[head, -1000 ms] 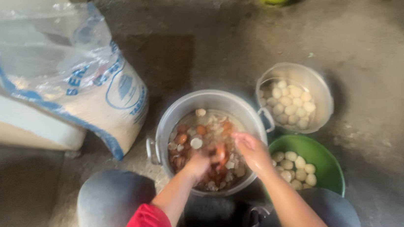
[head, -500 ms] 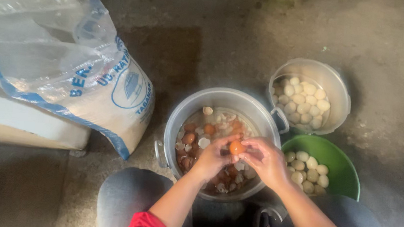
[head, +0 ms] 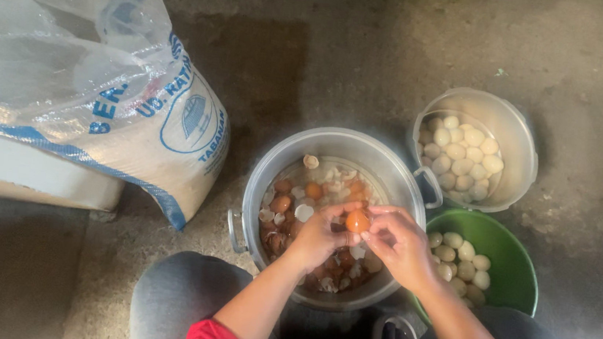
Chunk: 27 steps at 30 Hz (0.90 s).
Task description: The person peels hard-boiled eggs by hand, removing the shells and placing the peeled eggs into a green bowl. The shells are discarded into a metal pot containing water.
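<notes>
Sack: a large white woven sack [head: 102, 91] with blue stripes and blue print stands at the upper left on the concrete floor [head: 342, 55]; its clear plastic top is crumpled and slumps open.
Sack label: a round blue emblem sits on the sack's right face, with blue lettering curving about it.
Box: a pale flat box [head: 21, 172] lies under the sack's lower left edge.
Egg: a brown egg [head: 357, 220], smooth and orange-brown, is held above the metal pot, between both hands.
Left hand: the left hand [head: 321, 235] has its grip clamped on the egg, fingertips curled around its left side.
Right hand: the right hand [head: 401, 243] also has its grip pinched on the egg, fingers touching its right side and top.
Metal pot: a grey two-handled metal pot [head: 284, 162] sits between the person's knees, holding brown eggs, white shell pieces and cloudy water.
Pale bucket: a pale bucket [head: 518, 142] at the upper right holds many peeled white eggs.
Green bowl: a green bowl [head: 513, 267], just beside the pot on its right, holds several peeled white eggs.
Clothing: red sleeves and grey trousers show at the bottom.
</notes>
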Each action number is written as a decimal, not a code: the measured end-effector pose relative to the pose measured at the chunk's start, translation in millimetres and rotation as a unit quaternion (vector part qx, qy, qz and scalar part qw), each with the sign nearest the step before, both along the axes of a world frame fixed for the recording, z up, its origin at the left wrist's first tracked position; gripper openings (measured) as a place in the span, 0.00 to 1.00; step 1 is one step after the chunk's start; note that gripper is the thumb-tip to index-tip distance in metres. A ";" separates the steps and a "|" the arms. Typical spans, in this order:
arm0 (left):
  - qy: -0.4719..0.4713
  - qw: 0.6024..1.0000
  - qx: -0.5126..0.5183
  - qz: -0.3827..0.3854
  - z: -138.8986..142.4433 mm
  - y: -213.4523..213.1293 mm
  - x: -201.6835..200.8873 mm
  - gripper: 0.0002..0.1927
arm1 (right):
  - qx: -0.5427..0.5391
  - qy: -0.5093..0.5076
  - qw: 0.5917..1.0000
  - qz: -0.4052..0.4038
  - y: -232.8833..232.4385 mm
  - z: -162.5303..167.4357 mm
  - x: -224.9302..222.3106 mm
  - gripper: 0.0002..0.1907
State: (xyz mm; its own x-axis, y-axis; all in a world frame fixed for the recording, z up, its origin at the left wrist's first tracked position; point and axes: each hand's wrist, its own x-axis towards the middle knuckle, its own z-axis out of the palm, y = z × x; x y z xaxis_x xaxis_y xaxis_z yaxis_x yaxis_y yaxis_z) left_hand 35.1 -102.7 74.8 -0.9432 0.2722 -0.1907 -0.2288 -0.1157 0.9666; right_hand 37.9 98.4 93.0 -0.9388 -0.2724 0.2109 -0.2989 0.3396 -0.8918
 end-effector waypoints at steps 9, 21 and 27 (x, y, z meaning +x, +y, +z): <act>-0.040 0.995 0.086 0.025 3.3 4.5 -4.1 0.34 | -0.060 0.015 0.998 -0.006 -6.7 5.3 -3.8 0.19; -0.017 0.997 0.059 0.041 9.5 7.7 -1.8 0.32 | 0.078 -0.005 0.996 -0.041 -1.7 4.7 -2.2 0.11; -0.054 0.991 0.116 0.042 4.1 9.6 -1.2 0.33 | -0.039 0.037 0.998 -0.033 -5.7 18.2 -1.3 0.16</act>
State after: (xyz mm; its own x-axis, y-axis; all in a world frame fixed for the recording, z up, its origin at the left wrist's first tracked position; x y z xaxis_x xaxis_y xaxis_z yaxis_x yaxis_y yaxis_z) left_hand 33.9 -93.1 78.9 -0.9415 0.2427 -0.2340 -0.3105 -0.3540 0.8822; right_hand 36.5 92.6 111.3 -0.9352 -0.1898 0.2990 -0.3444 0.2905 -0.8928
